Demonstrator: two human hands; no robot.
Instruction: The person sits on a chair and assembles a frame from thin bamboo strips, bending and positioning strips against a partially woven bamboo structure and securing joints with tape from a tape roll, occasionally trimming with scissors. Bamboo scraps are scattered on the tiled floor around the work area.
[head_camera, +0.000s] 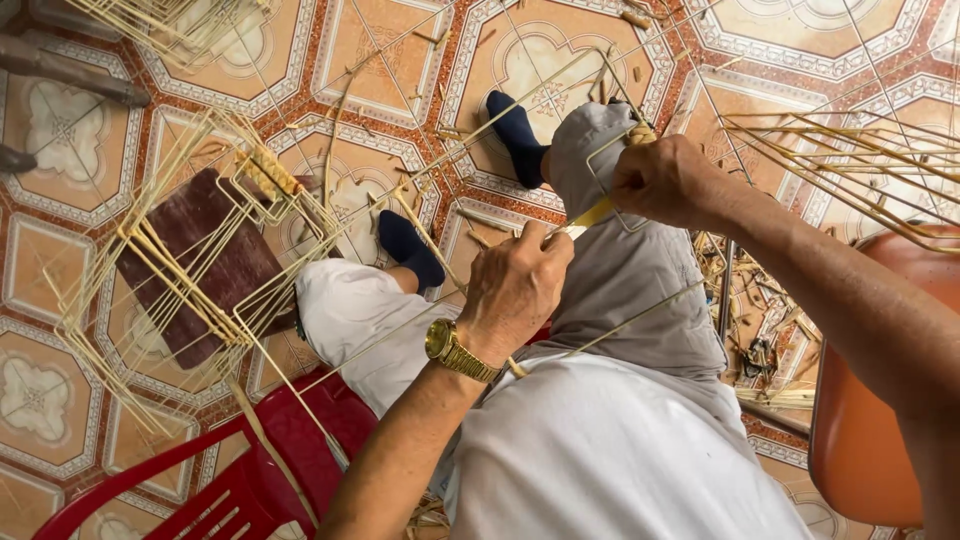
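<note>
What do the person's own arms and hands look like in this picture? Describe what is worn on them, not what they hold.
Both forearms are bare, with no sleeves reaching them and no gloves. The left hand has a gold-coloured metal wristwatch with a linked band on its wrist. The right hand shows no watch; whether either hand wears a ring cannot be told.

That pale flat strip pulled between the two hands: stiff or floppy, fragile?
The strip runs taut from the left hand to the right hand, so it is probably pliable. It looks thin and flat, likely light. Broken bits on the tiled floor hint that it may snap if kinked.
</note>
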